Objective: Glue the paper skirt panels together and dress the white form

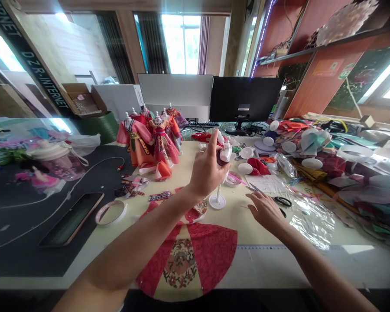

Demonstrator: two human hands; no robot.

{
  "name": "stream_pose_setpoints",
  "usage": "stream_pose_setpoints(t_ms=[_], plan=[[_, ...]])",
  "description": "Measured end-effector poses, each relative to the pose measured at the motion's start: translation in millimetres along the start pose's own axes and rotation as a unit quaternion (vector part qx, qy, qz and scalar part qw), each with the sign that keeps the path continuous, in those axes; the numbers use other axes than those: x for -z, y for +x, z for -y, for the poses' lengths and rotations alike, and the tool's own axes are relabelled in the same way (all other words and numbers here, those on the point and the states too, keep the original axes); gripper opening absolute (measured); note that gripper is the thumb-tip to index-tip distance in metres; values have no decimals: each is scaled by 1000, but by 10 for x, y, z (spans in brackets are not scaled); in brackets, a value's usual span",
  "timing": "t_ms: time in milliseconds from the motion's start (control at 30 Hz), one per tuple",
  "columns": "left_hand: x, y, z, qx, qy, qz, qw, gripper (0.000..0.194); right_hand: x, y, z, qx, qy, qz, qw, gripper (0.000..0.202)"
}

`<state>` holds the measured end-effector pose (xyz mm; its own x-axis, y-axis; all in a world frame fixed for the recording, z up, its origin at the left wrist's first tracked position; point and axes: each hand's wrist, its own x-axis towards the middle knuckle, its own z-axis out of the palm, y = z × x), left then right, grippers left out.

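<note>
My left hand (209, 169) is raised over the middle of the table, its fingers closed around a small white doll mannequin (226, 152). Below it, a thin white stand with a round base (217, 201) touches the tabletop; my fingers hide part of the join. My right hand (263, 209) lies low over the table with fingers stretched out, over or against black-handled scissors (283, 201); I cannot tell whether it touches them. Nearest my body lies a red skirt piece (214, 255) with a cream floral panel (180, 262). Patterned trim (160, 196) lies behind it.
Several dressed mini mannequins (157, 138) stand at the back left. A tape roll (111, 213), a phone (72, 220) and a lidded jar (60, 160) are on the left. Fabric heaps (338, 151) and clear plastic (313, 221) cover the right. Monitors (243, 99) stand behind.
</note>
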<state>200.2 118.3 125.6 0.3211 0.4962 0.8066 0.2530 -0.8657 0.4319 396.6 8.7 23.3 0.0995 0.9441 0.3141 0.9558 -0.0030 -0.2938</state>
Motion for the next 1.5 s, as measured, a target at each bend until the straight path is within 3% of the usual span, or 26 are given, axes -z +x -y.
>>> stream_pose_setpoints(t_ms=[133, 233, 367, 567, 700, 833, 1100, 1267, 1500], plan=[[-57, 13, -59, -8, 62, -25, 998, 94, 141, 167, 404, 16, 13, -63, 998, 36], [-100, 15, -122, 2, 87, -38, 996, 97, 192, 340, 755, 32, 117, -149, 981, 38], [-86, -19, -143, 20, 87, -34, 995, 97, 155, 524, 981, 10, 225, -191, 955, 24], [103, -90, 23, 56, -110, 12, 992, 81, 233, 602, 914, 46, 285, -137, 948, 19], [204, -16, 63, 101, -236, 50, 965, 63, 316, 641, 878, 76, 341, -61, 935, 28], [237, 70, 40, 148, -321, 77, 932, 57, 304, 701, 838, 81, 356, -36, 930, 29], [249, 100, 119, 156, -328, 75, 929, 49, 271, 758, 801, 84, 404, -5, 911, 24], [265, 178, 158, 146, -297, 66, 941, 30, 275, 779, 836, 89, 381, -8, 920, 24], [297, 204, 184, 150, -321, 76, 932, 27, 257, 789, 830, 94, 386, -12, 918, 29]])
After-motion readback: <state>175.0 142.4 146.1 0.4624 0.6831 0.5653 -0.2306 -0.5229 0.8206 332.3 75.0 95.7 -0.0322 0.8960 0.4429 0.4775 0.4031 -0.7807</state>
